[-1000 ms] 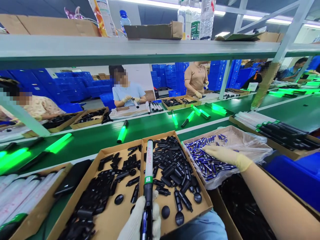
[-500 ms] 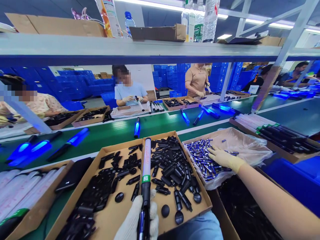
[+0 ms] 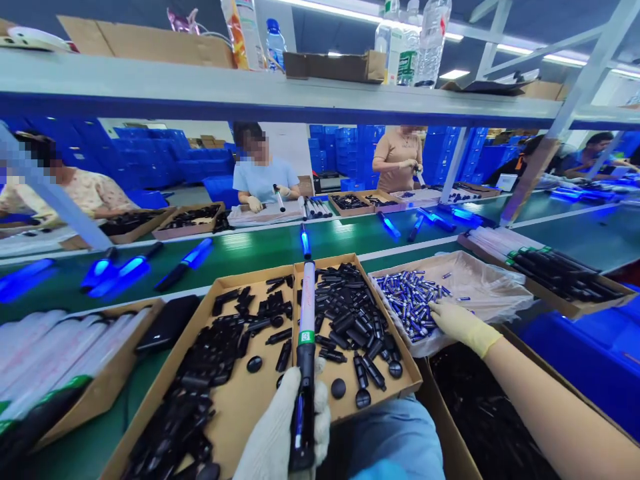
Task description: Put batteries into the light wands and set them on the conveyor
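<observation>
My left hand (image 3: 283, 427), in a white knit glove, grips the black handle of a light stick (image 3: 307, 300) with a clear tube and a green band. A slot in the handle faces up and shows a blue battery inside. The stick points away from me over a cardboard tray (image 3: 220, 393) of black plastic parts. My right hand (image 3: 463, 323), in a thin pale yellow glove, is at the edge of a pile of small blue-and-silver batteries (image 3: 407, 300) in a plastic-lined tray. Its fingers are curled together at the batteries; what they hold is hidden.
Lit blue sticks (image 3: 185, 263) lie on the green conveyor belt (image 3: 240, 243). Boxes of sticks stand left (image 3: 115, 373) and right (image 3: 550, 280). A black case (image 3: 167, 323) lies by the left box. A shelf (image 3: 300, 93) crosses above; co-workers sit or stand opposite.
My right hand has drawn back toward me across the batteries, its fingers closing from a spread pose. My left hand still holds the light stick. The view has shifted slightly.
</observation>
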A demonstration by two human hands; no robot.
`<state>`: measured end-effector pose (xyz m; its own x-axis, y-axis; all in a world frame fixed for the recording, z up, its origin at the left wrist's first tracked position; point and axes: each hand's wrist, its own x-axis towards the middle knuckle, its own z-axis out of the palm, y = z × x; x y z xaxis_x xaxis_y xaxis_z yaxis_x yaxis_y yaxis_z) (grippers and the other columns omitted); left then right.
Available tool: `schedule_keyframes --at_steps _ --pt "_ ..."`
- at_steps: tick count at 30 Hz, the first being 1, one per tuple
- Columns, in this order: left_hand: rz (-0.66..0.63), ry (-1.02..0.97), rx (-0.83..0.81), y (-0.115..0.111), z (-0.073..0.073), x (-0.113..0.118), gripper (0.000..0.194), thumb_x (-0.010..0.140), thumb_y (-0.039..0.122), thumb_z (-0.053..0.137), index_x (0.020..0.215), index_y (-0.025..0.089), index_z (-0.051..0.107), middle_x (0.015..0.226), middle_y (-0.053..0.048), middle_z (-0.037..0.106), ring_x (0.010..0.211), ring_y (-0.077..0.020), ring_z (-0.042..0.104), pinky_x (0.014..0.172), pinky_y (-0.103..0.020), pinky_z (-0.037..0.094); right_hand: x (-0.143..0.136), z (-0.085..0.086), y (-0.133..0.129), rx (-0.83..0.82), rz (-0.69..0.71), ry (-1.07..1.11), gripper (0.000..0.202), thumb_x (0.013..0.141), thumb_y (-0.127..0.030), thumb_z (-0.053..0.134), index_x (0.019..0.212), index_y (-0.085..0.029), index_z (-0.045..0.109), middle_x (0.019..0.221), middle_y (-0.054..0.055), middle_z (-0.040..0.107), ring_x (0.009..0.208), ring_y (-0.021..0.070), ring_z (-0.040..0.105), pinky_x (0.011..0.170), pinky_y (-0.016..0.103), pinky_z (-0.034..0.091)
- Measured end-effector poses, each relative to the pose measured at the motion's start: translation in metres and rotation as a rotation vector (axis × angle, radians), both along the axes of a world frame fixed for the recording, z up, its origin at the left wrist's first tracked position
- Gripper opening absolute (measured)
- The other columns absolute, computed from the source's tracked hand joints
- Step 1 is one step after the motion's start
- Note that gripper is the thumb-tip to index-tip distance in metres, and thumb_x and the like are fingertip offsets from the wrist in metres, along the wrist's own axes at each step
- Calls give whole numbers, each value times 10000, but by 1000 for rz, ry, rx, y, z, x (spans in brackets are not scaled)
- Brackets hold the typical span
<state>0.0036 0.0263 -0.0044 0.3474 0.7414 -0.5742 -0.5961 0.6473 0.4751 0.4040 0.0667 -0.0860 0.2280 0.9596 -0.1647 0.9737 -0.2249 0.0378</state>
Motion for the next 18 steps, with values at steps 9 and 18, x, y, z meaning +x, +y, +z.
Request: schedule_keyframes --at_steps 9,18 --pt "6 -16 40 -25 6 -16 381 931 358 603 1262 169 579 1255 -105 605 1052 -232 626 873 -446 551 -25 30 67 124 -160 -16 293 972 -374 576 1172 -164 619 1185 87 626 1024 198 626 893 413 537" --pt "49 37 76 -44 -8 -27 301 891 412 642 897 111 652 657 -32 635 452 -113 570 376 -189 382 -70 66 71 296 -183 111 213 959 -304 587 1057 -134 669 1067 108 680 965 211 657 868 399 538"
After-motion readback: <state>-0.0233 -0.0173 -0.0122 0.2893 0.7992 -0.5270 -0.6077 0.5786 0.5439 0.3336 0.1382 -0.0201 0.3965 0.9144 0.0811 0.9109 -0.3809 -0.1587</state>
